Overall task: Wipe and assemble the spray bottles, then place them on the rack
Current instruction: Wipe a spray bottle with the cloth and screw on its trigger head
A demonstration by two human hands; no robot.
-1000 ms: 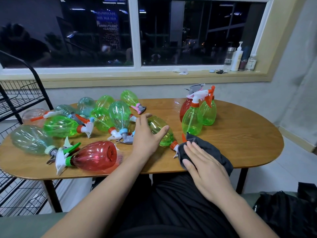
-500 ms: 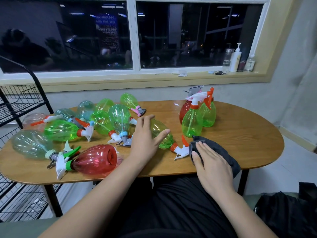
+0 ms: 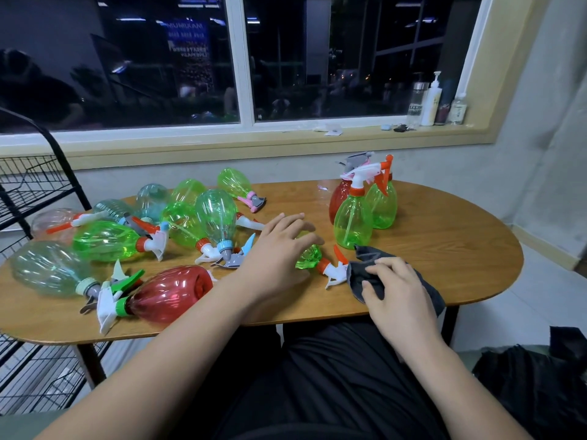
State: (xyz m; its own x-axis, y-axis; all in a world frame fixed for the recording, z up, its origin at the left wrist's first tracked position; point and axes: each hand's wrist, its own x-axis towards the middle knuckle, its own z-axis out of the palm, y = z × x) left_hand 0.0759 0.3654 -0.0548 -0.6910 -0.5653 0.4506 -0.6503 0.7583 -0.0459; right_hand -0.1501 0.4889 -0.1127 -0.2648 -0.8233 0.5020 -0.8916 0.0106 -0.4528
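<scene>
The left forearm reaches in from the lower left, and the left hand (image 3: 278, 249) lies palm down over a green bottle (image 3: 308, 257) lying on its side near the middle of the table (image 3: 444, 249); its fingers are spread and arched over the body, thumb towards the neck, and it seems to clasp the bottle, though the palm hides most of the contact. The bottle's white trigger head (image 3: 335, 272) points right and touches the dark cloth (image 3: 357, 269). The right hand (image 3: 397, 293) rests on that cloth near the table's front edge; its fingers are curled and bunch the fabric against the thumb. Three upright bottles (image 3: 353, 217) stand just behind the cloth; the black wire rack (image 3: 31, 185) stands at the far left.
</scene>
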